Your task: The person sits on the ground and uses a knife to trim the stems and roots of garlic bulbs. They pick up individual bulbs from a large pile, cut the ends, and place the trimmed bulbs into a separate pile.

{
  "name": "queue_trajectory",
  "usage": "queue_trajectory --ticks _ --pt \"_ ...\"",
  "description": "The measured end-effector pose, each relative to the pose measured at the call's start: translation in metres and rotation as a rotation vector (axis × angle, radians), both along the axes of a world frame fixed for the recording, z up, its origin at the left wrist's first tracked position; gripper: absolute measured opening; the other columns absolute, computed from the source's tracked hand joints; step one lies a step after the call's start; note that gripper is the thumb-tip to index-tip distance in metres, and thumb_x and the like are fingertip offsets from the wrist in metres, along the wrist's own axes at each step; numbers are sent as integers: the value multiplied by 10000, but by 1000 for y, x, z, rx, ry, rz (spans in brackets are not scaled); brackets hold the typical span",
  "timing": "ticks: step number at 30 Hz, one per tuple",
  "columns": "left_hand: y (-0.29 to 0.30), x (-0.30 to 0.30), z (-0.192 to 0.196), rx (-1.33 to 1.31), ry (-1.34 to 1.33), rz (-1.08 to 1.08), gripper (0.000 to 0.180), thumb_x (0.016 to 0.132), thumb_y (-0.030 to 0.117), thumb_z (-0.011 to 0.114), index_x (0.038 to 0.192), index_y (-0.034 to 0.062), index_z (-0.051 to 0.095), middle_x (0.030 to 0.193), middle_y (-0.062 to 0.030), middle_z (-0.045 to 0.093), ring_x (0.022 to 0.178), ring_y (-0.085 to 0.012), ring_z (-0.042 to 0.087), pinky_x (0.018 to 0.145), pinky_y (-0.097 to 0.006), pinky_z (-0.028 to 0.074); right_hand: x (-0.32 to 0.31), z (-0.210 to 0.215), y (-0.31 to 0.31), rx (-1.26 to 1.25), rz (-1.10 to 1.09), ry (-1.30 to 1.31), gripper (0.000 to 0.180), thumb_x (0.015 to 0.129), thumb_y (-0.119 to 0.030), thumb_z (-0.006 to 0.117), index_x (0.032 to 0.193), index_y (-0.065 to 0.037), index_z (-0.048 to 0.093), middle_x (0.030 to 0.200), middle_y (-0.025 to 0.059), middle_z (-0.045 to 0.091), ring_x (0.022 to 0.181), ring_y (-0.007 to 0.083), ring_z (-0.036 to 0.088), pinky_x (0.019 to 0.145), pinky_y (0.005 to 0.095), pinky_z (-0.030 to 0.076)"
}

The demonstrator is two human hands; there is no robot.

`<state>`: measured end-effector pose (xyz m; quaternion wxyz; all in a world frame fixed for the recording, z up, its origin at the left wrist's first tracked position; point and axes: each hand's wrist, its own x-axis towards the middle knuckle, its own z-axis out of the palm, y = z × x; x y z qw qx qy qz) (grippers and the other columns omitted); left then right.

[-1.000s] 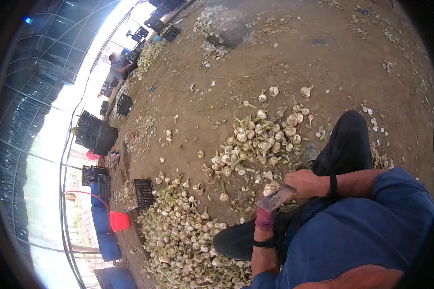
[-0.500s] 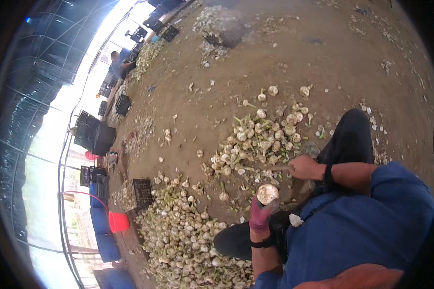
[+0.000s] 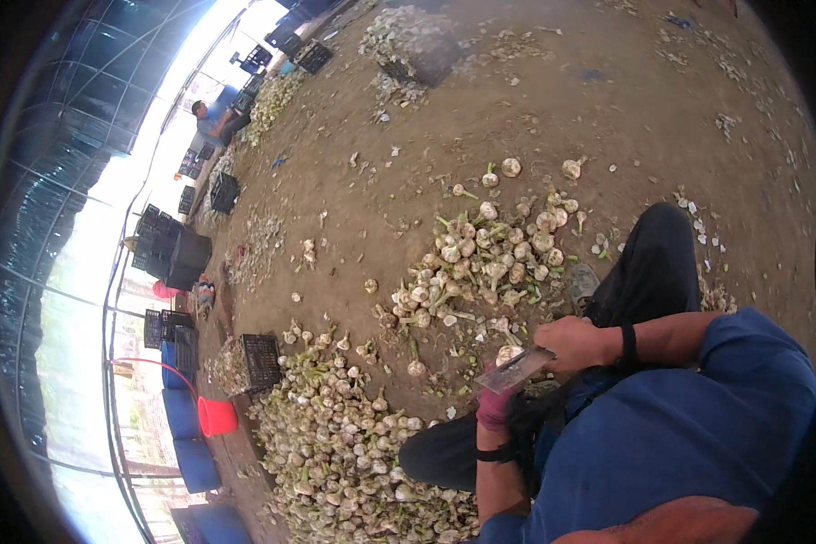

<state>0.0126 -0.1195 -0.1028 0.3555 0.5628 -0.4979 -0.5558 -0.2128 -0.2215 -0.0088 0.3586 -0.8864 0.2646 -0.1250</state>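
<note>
While the right hand [image 3: 573,343] is clenched around the handle of a knife [image 3: 517,372], its flat grey blade lies across a garlic bulb [image 3: 508,354] gripped from below by the left hand [image 3: 493,408], which wears a pink glove. Pale, papery trimmed bulbs lie heaped [image 3: 480,263] on the dirt floor [image 3: 553,100] just ahead. A larger mound of untrimmed garlic [image 3: 344,444] spreads to the left. Beside it, a black slatted plastic crate [image 3: 261,361] holds garlic, and a red bucket [image 3: 216,417] stands near, its contents hidden.
</note>
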Motion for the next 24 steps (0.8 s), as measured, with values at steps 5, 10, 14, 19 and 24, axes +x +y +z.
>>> queue_trajectory --ticks 5,10,14,19,24 --pt "-3 -24 56 135 548 266 384 801 196 660 1139 24 594 980 -49 648 864 -149 610 734 -292 480 -20 -71 -41 144 -262 366 352 830 -353 630 880 -4 626 837 214 631 838 385 624 723 485 489" --pt "-12 -20 43 202 271 198 452 781 127 693 1193 5 552 1051 -71 653 925 -149 616 807 -306 493 -16 -60 -37 261 -323 76 446 868 -411 591 931 31 617 849 240 625 821 403 615 714 470 478" --pt "-14 -30 33 -5 164 157 472 764 145 752 1168 7 551 1025 -77 661 897 -149 619 798 -314 500 -2 -48 -20 441 -265 -107 532 883 -471 574 948 56 601 848 244 626 798 401 612 706 451 472" --pt "-27 -53 75 -99 -162 85 484 732 201 784 1115 5 564 977 -111 673 886 -183 641 789 -333 503 -5 -34 -16 471 -327 -170 568 834 -505 627 933 53 588 807 217 617 764 285 619 682 395 466" --pt "-28 -65 93 -34 -357 -80 524 702 236 797 1125 22 572 995 -154 672 932 -254 663 787 -361 509 7 -26 -23 569 -406 -107 496 734 -381 754 940 39 591 764 158 593 733 216 575 685 390 463"
